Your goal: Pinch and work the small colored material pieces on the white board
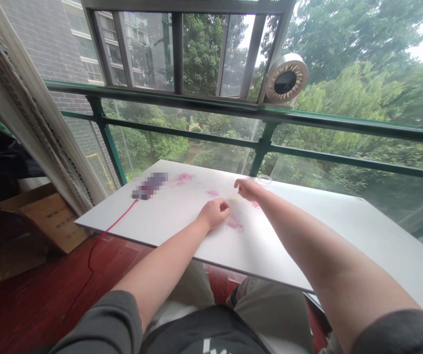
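Observation:
My left hand (pixel 214 212) rests on a white board (pixel 167 221), fingers curled into a loose fist beside a pink smear (pixel 234 223); what it pinches, if anything, is hidden. My right hand (pixel 247 188) lies further back on the board, fingers bent down near a small pink patch (pixel 212 193) and a clear shallow dish (pixel 264 180). More pink marks (pixel 183 177) sit at the board's far left.
A blurred dark object (pixel 150 186) with a red cable (pixel 117 222) lies at the board's left end. A cardboard box (pixel 47 216) stands on the red floor at left. A green railing (pixel 233 110) and window run behind, with a round fan (pixel 285 79) on it.

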Motion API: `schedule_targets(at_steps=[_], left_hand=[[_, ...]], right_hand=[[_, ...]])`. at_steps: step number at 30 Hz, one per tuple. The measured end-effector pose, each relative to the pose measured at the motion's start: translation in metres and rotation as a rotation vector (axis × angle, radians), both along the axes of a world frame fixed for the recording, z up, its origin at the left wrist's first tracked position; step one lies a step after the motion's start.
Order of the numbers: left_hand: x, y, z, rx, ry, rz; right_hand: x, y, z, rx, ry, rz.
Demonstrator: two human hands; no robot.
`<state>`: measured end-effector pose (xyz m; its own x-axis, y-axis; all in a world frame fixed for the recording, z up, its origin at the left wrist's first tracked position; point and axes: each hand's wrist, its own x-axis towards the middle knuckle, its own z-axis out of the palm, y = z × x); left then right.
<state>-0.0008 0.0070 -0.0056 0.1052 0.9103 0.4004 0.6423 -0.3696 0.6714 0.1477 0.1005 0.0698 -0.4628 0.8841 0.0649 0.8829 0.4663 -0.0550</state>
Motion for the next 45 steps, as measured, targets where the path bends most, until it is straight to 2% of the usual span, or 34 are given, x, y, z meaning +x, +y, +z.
schedule_targets(at_steps=[9,16,21,23,26,32,35,38,45], left_hand=[[0.0,0.0,0.0,-0.006,-0.019,-0.014],[-0.001,0.001,0.0,-0.008,-0.021,-0.024],[0.0,0.0,0.001,-0.012,-0.013,-0.006],[0.0,0.0,0.002,-0.018,-0.011,0.0],[-0.001,0.001,0.002,-0.015,-0.007,0.012],[-0.003,0.007,-0.002,0.017,0.071,0.038],[-0.003,0.007,-0.003,0.011,0.164,0.039],[-0.001,0.005,-0.003,-0.001,0.237,-0.012],[0.001,0.001,0.0,0.0,0.24,-0.16]], right_hand=[[0.007,0.001,0.009,0.063,0.013,0.002],[0.048,0.006,-0.012,0.041,-0.032,-0.16],[0.064,-0.005,-0.021,0.058,-0.022,-0.136],[0.063,-0.014,-0.022,0.081,0.033,-0.119],[0.055,-0.032,-0.026,0.012,0.1,-0.097],[0.034,-0.064,-0.046,-0.057,0.145,-0.049],[0.028,-0.067,-0.053,-0.006,0.192,-0.078],[0.025,-0.065,-0.057,0.008,0.234,-0.112],[0.019,-0.062,-0.063,0.013,0.31,-0.175]])
